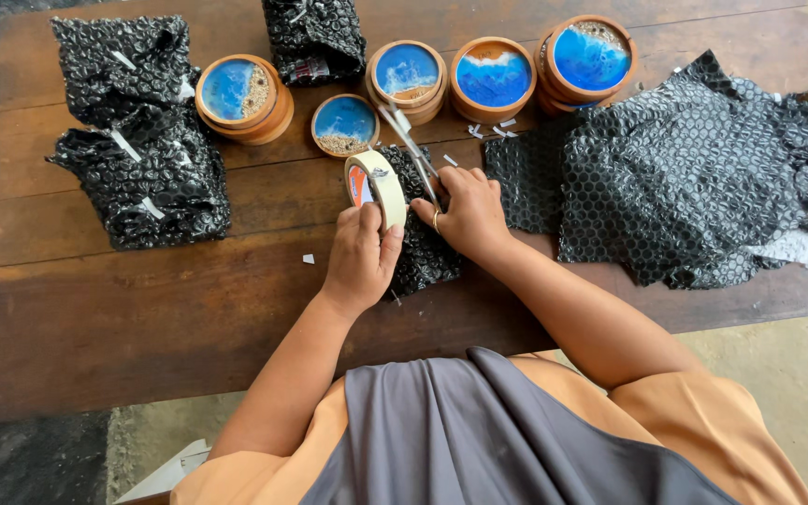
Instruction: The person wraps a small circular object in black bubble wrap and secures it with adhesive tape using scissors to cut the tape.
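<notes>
— Dark brown planks make up the wooden table (142, 309), worn and scuffed, with small white tape scraps (308, 258) scattered across it. What is being handled at the centre of the frame?

— A roll of cream masking tape (376, 189) is held upright, pinched in the left hand (359, 257), thumb and fingers closed around its rim. Scissors (409, 150) are gripped in the right hand (465, 213), blades parted and pointed towards the top of the frame, just beside the roll. Beneath both hands a bundle in black bubble wrap (423, 248) is pinned on the table.

— So which step is judged to be in hand?

— A strip of tape seems about to be cut. A clean snip close to the roll would be called for, with the strip kept taut.

— And the materials around?

— Round wooden coasters (493, 79) with glossy blue resin faces, like sea and sand, are ranged along the upper middle, some stacked. Wrapped black parcels (142, 178) sit at upper left, another parcel (315, 37) at top centre. Loose sheets of bubble wrap (694, 178), dimpled and shiny, are spread at the right.
</notes>
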